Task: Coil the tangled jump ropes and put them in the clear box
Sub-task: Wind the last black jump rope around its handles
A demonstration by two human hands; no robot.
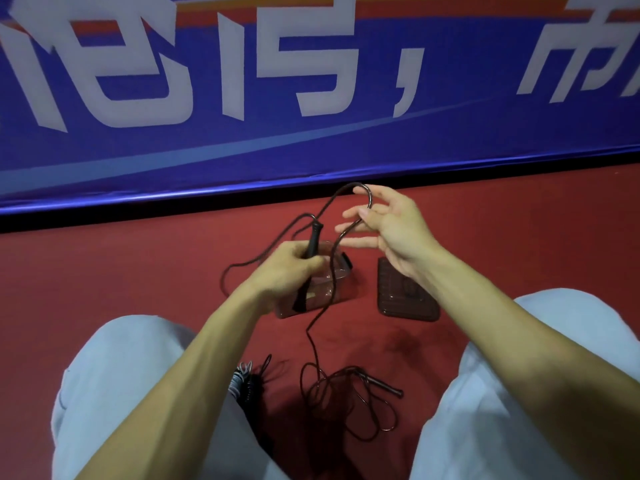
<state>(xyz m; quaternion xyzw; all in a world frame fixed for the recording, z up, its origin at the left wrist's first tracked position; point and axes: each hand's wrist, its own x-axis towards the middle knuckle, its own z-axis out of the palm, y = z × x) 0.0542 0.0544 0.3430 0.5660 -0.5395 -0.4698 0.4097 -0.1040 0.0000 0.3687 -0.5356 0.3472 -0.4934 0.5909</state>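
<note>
My left hand (287,268) grips a black jump rope handle (314,239), which stands upright above the clear box (343,289) on the red floor. My right hand (388,223), up and to the right, has its fingers spread, and a loop of the dark rope (369,202) is hooked over the thumb and fingers. From that loop the rope hangs down past the box to a tangled pile (349,400) between my knees, where the second handle (384,388) lies. Another bundle, grey and black (244,382), lies by my left knee.
The box's clear lid (405,296) lies flat on the floor to the right of the box. A blue banner with white characters (277,98) runs along the wall just behind. My light-trousered knees (117,368) flank the rope pile.
</note>
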